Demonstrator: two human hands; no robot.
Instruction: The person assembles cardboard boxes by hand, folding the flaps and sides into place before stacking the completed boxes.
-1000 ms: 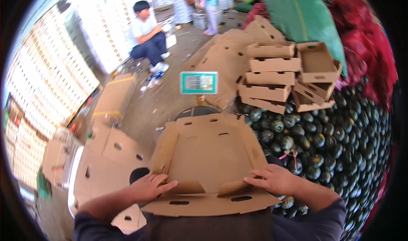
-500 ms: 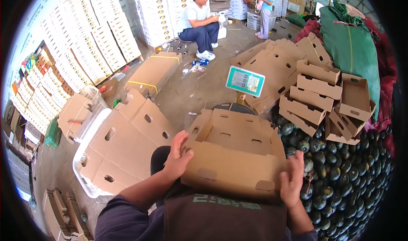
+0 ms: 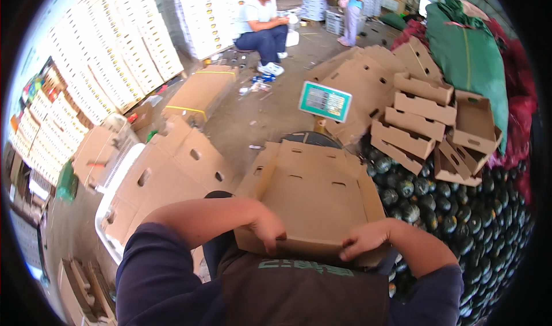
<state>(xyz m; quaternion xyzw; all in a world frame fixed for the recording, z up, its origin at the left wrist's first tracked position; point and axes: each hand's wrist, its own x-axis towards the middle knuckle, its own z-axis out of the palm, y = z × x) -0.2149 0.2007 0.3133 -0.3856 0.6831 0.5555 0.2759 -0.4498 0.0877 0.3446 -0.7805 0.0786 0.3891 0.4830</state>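
A brown cardboard box, shallow and open at the top, lies in front of my body with its side walls raised. My left hand is bent over the left part of its near wall, fingers curled down on the edge. On the right part of that same wall, my right hand grips with thumb and fingers closed round the cardboard. The fingertips are partly hidden behind the wall. Beyond the box stands a scale display with a green frame.
Flat cardboard blanks rest on a white basket at left. Folded boxes are piled at right, beside many dark green squashes. A strapped cardboard bundle lies on the floor. A seated person and a standing person are farther back.
Both hands, open beside the box before, have come inward and closed on its near wall. That wall has tipped from a broad face toward me to a narrow edge, showing more box floor.
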